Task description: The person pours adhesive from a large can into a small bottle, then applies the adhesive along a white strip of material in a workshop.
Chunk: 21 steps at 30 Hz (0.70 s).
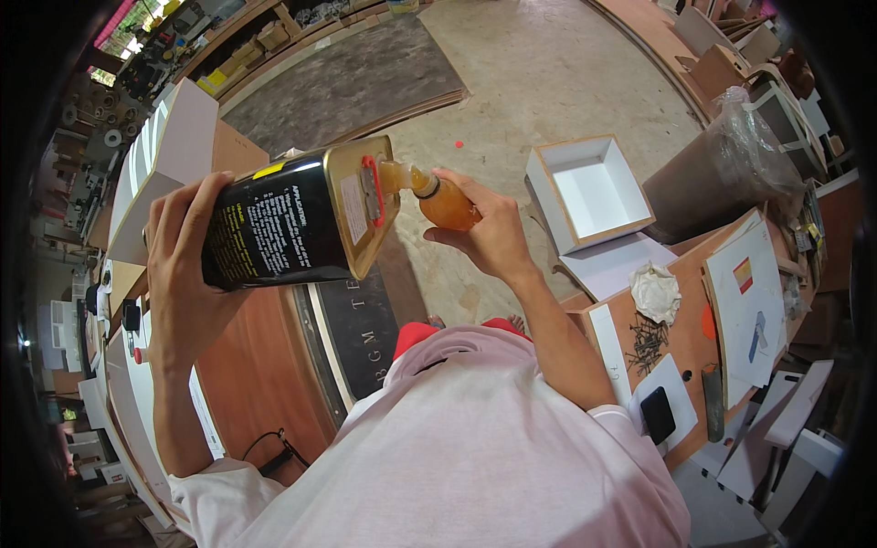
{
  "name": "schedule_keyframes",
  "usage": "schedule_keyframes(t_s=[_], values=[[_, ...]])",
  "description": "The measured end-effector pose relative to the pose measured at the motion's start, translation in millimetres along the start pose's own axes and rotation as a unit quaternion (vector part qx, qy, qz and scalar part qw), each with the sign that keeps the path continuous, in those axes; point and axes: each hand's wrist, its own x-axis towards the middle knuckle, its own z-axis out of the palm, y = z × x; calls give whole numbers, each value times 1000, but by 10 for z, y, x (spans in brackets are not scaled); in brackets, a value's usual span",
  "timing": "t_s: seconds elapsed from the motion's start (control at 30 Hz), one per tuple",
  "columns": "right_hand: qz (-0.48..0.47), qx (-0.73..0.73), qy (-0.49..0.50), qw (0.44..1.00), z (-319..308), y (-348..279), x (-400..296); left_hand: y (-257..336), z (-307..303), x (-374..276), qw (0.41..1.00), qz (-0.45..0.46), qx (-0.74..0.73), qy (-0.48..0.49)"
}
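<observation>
My left hand [185, 253] grips a black and gold metal can [288, 219] from its base end and side. The can lies tilted on its side, with printed writing on the face towards me and a red handle [373, 192] on its top. In my right hand [490, 222] is a small clear bottle [449, 205] holding amber liquid, its neck pointing at the can. The can's spout [394, 177] meets the bottle's mouth, and amber liquid shows at the joint. Whether liquid is flowing cannot be told.
On the right workbench [603, 335] lie a crumpled white cloth or paper [656, 293], a pile of screws [645, 342] and a black phone [658, 414]. A white open box [590, 195] stands beyond it, beside a large bin [712, 171]. At left is a white-faced cabinet panel [164, 151].
</observation>
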Motion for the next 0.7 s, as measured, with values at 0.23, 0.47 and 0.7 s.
schedule_keyframes(t_s=[0.23,0.47,0.7], values=[[6,25,5,1000,-12,-30,2,6,79,-87,997,-43,-59,15],[11,19,1,1000,-5,-42,-14,45,98,-115,995,-58,-76,16],[14,70,12,997,42,-49,-34,37,141,-174,991,-66,-111,18]])
